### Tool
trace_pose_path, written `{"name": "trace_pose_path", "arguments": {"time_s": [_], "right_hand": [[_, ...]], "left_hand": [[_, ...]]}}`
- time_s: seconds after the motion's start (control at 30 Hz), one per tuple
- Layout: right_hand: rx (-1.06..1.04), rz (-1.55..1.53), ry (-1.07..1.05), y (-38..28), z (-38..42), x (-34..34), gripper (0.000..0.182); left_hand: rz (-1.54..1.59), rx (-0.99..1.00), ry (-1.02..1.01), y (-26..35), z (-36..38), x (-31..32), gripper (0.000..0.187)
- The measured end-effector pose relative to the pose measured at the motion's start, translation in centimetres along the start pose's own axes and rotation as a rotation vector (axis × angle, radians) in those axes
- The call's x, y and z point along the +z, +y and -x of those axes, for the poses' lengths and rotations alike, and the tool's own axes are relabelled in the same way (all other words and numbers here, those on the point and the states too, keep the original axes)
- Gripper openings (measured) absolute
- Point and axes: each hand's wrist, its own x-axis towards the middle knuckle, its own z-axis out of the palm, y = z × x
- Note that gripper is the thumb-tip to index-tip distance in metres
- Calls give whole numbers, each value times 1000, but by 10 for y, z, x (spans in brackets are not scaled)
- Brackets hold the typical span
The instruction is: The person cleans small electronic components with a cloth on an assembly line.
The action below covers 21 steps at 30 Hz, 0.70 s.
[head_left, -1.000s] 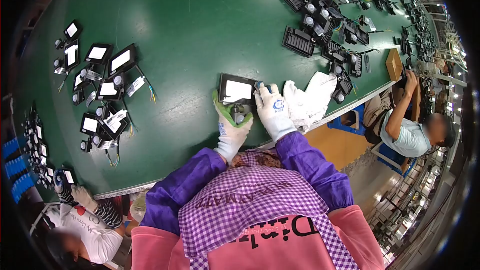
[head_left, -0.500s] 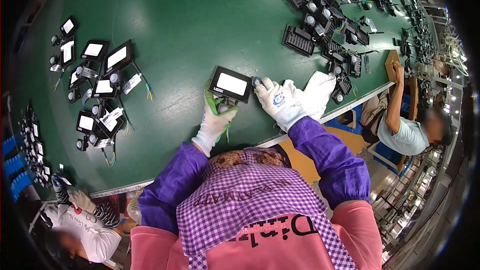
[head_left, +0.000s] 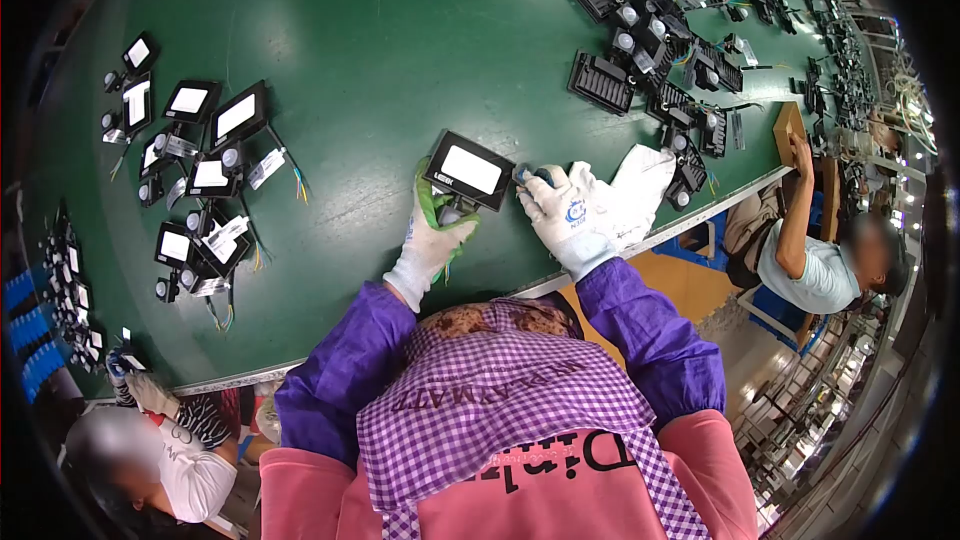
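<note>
A black floodlight (head_left: pixel 468 169) with a white front panel is tilted up toward me above the green table. My left hand (head_left: pixel 432 230), in a white glove with a green palm, grips it from below on its left side. Part of a round sensor shows under the lamp, and thin coloured wires hang below the hand. My right hand (head_left: pixel 562 205), gloved in white with dark blue fingertips, is at the lamp's right edge. Its fingers are curled in, and whatever they may hold is hidden. A white cloth (head_left: pixel 642 185) lies right beside this hand.
Several floodlights (head_left: pixel 212 175) with sensors and tags lie face up on the left. A heap of black floodlights (head_left: pixel 602 82) spreads over the upper right. Co-workers sit at the lower left and at the right, where one person's hand touches a cardboard box (head_left: pixel 789 132).
The lamp has shifted slightly right and tilted a little. My right hand has moved slightly down and right, its fingers more curled than before.
</note>
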Motion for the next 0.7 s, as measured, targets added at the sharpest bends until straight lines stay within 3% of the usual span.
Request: {"name": "trace_pose_path", "arguments": {"time_s": [0.07, 0.17, 0.27, 0.37, 0.5, 0.6, 0.7], "right_hand": [[2, 23, -3, 4, 0, 6, 23], [-40, 133, -10, 4, -2, 5, 23], [-16, 110, -83, 2, -10, -2, 23], [-43, 62, -145, 2, -17, -14, 24], [-224, 66, -32, 19, -21, 11, 23], [-161, -75, -150, 5, -41, 17, 24], [-178, -92, -146, -14, -59, 15, 28]], "left_hand": [[1, 15, -2, -5, -2, -2, 101], [-11, 60, 60, 0, 2, 3, 82], [-4, -16, -10, 2, -3, -1, 103], [2, 2, -38, -1, -4, -4, 102], [-60, 10, -48, 5, -5, -4, 99], [-61, -20, -28, 15, 0, -1, 77], [-134, 64, -1, 5, -3, -2, 82]]}}
